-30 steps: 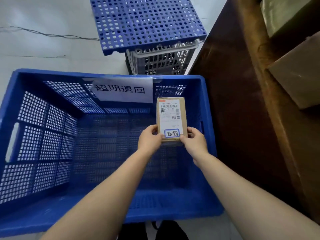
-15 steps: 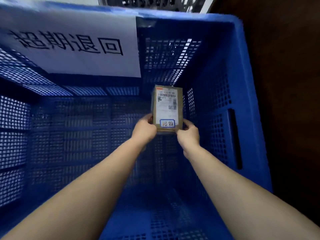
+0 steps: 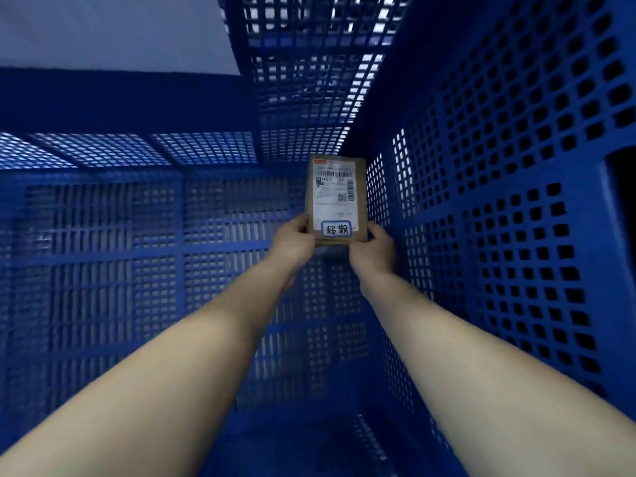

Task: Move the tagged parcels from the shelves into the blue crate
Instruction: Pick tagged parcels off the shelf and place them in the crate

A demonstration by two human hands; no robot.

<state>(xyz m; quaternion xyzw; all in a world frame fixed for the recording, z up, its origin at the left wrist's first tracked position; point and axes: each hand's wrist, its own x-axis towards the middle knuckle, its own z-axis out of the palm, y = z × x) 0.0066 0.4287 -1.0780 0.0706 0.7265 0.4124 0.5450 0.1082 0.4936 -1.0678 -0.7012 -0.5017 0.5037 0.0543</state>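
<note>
A small brown cardboard parcel (image 3: 335, 197) carries a white shipping label and a blue-bordered handwritten tag at its near end. Both hands hold it deep inside the blue crate (image 3: 499, 201), close to the far right corner. My left hand (image 3: 292, 241) grips its near left corner and my right hand (image 3: 373, 247) grips its near right corner. The parcel lies flat, label up, just above or on the perforated crate floor; I cannot tell whether it touches. Both forearms reach down into the crate.
A white paper sign (image 3: 113, 32) hangs on the crate's far wall at the upper left. The crate's perforated right wall stands close beside my right arm, with a handle slot (image 3: 623, 197) at the far right.
The parcel and both hands have gone down from above the crate's rim to deep inside it, toward the far right corner. The view has followed, so the crate walls now fill the frame.
</note>
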